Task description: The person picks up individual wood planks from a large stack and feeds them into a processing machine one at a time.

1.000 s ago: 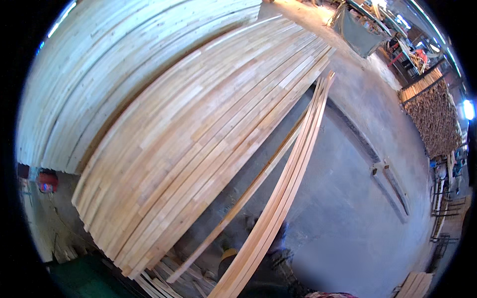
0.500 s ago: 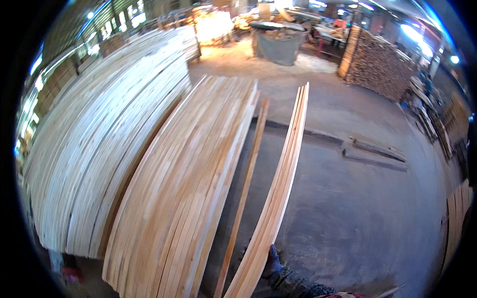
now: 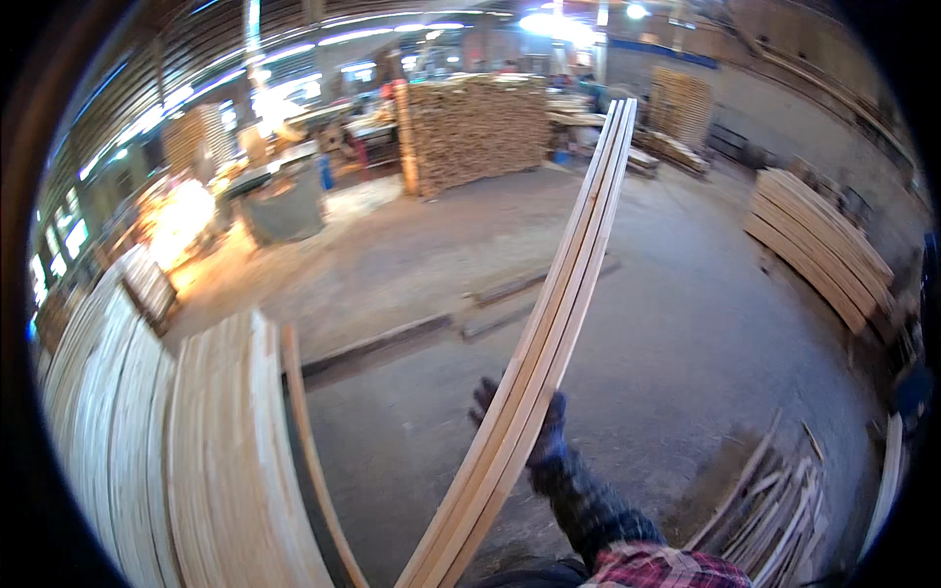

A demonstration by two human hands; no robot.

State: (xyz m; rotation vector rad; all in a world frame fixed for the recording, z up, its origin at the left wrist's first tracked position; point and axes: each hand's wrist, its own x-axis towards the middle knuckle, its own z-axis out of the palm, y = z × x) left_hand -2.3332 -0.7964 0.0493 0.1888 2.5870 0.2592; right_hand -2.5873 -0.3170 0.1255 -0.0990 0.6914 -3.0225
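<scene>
A bundle of long, pale wooden strips [image 3: 547,343], lying side by side, slants from the lower middle up to the far right of centre. Beneath it, my right hand [image 3: 551,429] in a dark blue glove supports the strips, fingertips showing past their left edge and the thumb side at their right edge. The palm is hidden under the wood. A dark patterned sleeve with red plaid runs down to the lower edge. My left hand is out of view, and so is the near end of the strips.
Stacked pale boards [image 3: 230,441] stand at the lower left, with a single narrow strip [image 3: 312,451] beside them. Dark timbers [image 3: 377,348] lie on the floor. A big lumber stack [image 3: 475,132] rises at the back, a board pile [image 3: 818,250] at right, and loose sticks [image 3: 769,510] lower right.
My view has swung to the right, so the board stacks now sit farther left. The strips have come along, raised and held by my right hand, which shows more fully.
</scene>
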